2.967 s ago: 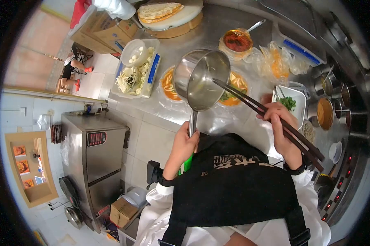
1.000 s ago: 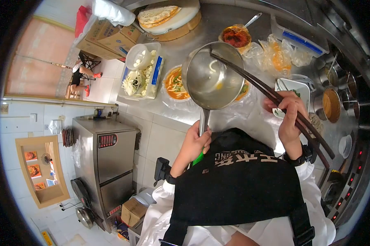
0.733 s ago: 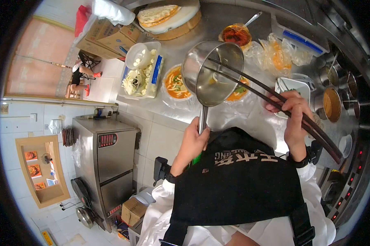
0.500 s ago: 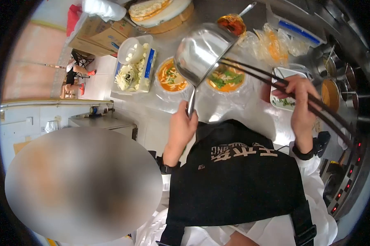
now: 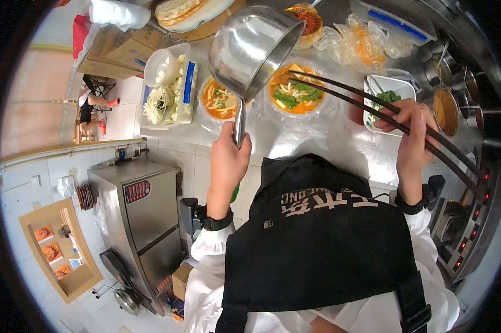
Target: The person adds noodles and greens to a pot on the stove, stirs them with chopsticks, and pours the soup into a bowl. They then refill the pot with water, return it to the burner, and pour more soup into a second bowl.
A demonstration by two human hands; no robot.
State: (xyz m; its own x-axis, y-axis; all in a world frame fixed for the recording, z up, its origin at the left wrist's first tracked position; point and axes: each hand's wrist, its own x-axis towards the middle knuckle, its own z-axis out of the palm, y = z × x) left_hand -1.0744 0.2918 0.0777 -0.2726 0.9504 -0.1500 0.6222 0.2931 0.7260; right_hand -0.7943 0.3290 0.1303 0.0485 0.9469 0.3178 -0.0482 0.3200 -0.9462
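My left hand (image 5: 227,164) is closed around the handle of a deep steel dipper (image 5: 248,47). The dipper is tilted, its mouth toward the right, above and between two bowls of orange soup. Long dark chopsticks (image 5: 361,101) are gripped in my right hand (image 5: 411,130), their tips over the right soup bowl (image 5: 296,91). Greens and pale strips lie in that bowl, which sits in clear plastic. Partly behind the dipper stands the left soup bowl (image 5: 218,102), with similar contents. A white tray (image 5: 409,89) of chopped greens is just beyond my right hand.
At the left stands a plastic box (image 5: 186,91) of pale sliced vegetables. Toward the back are red sauce (image 5: 309,25), bagged orange food (image 5: 367,47) and bread (image 5: 189,11). Metal pots (image 5: 446,111) line the right side. A seated person's legs (image 5: 95,114) show beyond the counter.
My left hand and the dipper have shifted left in the view, uncovering more of the right bowl. The chopsticks remain in my right hand. The whole view has shifted somewhat.
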